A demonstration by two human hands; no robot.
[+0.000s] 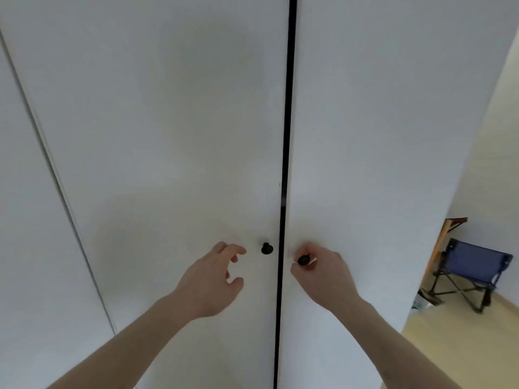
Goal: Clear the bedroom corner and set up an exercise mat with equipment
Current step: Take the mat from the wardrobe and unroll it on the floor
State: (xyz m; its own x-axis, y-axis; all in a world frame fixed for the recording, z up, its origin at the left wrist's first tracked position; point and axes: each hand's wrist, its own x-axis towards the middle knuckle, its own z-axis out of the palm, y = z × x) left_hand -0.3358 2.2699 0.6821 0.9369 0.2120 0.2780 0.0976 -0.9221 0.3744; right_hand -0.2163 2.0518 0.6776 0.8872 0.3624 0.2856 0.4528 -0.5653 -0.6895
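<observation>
Two tall white wardrobe doors fill the view, the left door [168, 136] and the right door [379, 136], with a thin dark gap between them. Each carries a small black knob. My right hand [323, 273] pinches the right knob [303, 260] with thumb and fingers. My left hand [216, 279] hovers just left of the left knob [266, 248], fingers spread and loosely curved, touching nothing. No mat or exercise equipment is in view.
Another white panel [28, 220] stands at the far left. To the right of the wardrobe, a blue folding camp chair [471, 272] stands on the light wooden floor [449, 346], with a wooden stick [438, 248] leaning beside it.
</observation>
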